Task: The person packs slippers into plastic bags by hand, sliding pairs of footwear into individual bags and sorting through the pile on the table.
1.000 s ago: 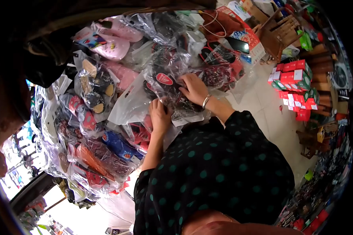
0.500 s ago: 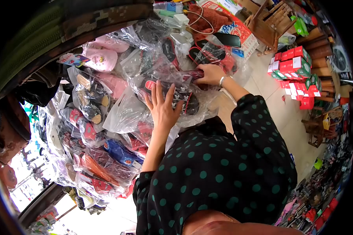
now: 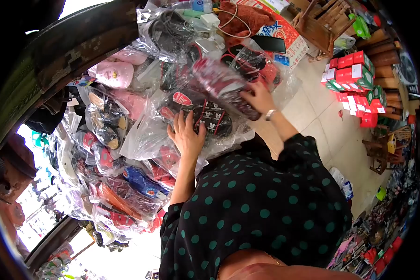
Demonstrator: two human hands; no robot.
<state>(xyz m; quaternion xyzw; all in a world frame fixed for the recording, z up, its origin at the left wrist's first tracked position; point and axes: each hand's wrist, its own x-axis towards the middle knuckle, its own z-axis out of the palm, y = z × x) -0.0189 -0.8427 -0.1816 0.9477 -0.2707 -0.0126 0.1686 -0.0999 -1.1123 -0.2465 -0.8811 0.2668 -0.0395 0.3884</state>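
Note:
My left hand (image 3: 187, 137) lies with fingers spread on a clear plastic bag holding a pair of black patterned slippers (image 3: 213, 119) with white mouse-head prints and a red-and-white label. My right hand (image 3: 259, 99) grips a dark red item in clear plastic wrap (image 3: 224, 84), raised above the pile and blurred by motion. Its outline resembles a pair of slippers, but I cannot make out the kind. Beyond it rest black and red bagged slippers (image 3: 249, 60). Left of my left hand are bagged dark shoes with tan insoles (image 3: 108, 116).
A pink cap-like item (image 3: 112, 73) and a blue packet (image 3: 144, 182) lie in the bagged heap. Toward the back are a phone (image 3: 269, 44), a white charger (image 3: 210, 20) with cable, and a brown cloth (image 3: 242, 21). Red and green boxes (image 3: 352, 77) stand on the tiled floor near a wooden chair (image 3: 319, 28).
My right hand has lifted the dark red wrapped item off the pile and tilted it into view. My left hand has shifted slightly down and left on the slipper bag.

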